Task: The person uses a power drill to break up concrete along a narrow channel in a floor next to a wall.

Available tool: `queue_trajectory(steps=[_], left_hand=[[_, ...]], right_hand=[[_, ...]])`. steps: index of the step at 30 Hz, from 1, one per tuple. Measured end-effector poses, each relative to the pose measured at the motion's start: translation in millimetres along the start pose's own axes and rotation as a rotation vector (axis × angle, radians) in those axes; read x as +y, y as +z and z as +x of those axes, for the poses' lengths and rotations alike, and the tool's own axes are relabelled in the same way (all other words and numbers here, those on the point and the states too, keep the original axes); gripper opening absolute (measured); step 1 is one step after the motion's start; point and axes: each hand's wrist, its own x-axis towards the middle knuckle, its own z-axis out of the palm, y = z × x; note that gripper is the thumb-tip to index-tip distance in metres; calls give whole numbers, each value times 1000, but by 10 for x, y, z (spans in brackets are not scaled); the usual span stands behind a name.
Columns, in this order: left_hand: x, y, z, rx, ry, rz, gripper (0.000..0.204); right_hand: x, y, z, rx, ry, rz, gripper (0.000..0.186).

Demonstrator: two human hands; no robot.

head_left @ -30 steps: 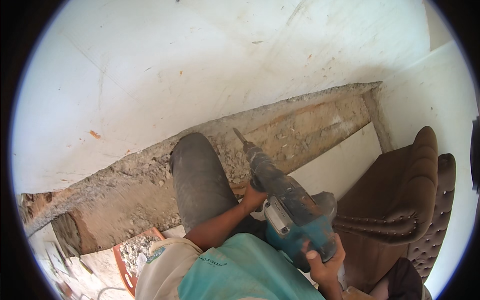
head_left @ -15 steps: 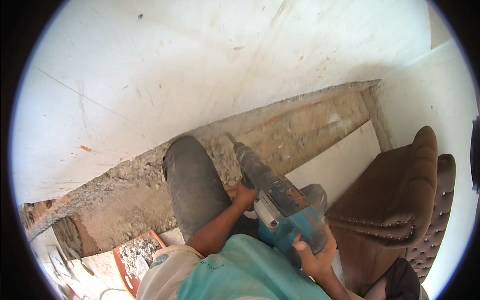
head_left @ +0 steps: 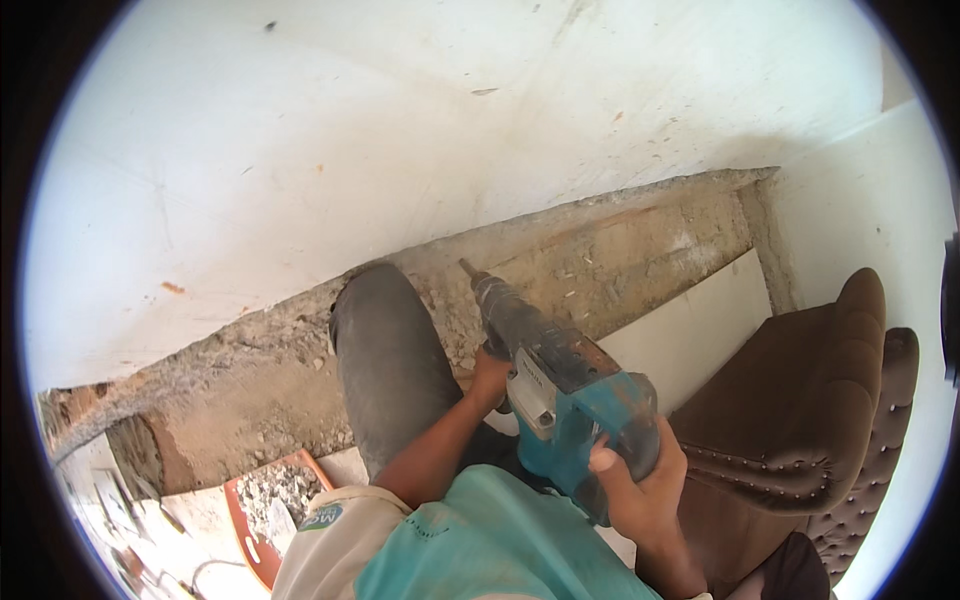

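Note:
A teal and black rotary hammer drill (head_left: 570, 390) lies across the middle of the view, its steel bit (head_left: 466, 267) aimed at the broken strip of floor by the wall. My left hand (head_left: 490, 380) is wrapped round the side handle near the drill's front. My right hand (head_left: 635, 490) grips the rear handle, thumb on top. Whether the bit touches the rubble, I cannot tell. The stripped floor (head_left: 620, 255), brown and strewn with chips, runs along the base of the white wall (head_left: 400, 130).
My bent knee (head_left: 390, 350) in dark trousers is close to the wall. An orange tray (head_left: 245, 520) of rubble stands at lower left. On the right are a brown tufted sofa (head_left: 780, 400) and a pale floor tile area (head_left: 690, 310).
The drill's body and my right hand appear slightly farther right. The view has shifted a little, and both hands keep their hold on the drill.

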Motion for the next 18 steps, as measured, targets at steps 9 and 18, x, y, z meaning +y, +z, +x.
queue_trajectory(steps=[9, 18], left_hand=[[130, 50, 11, 0, 17, 10, 24], [-28, -30, 129, 7, 125, 143, 27]], right_hand=[[-203, 133, 114, -12, 24, 31, 37], [-213, 140, 191, 7, 69, 25, 39]])
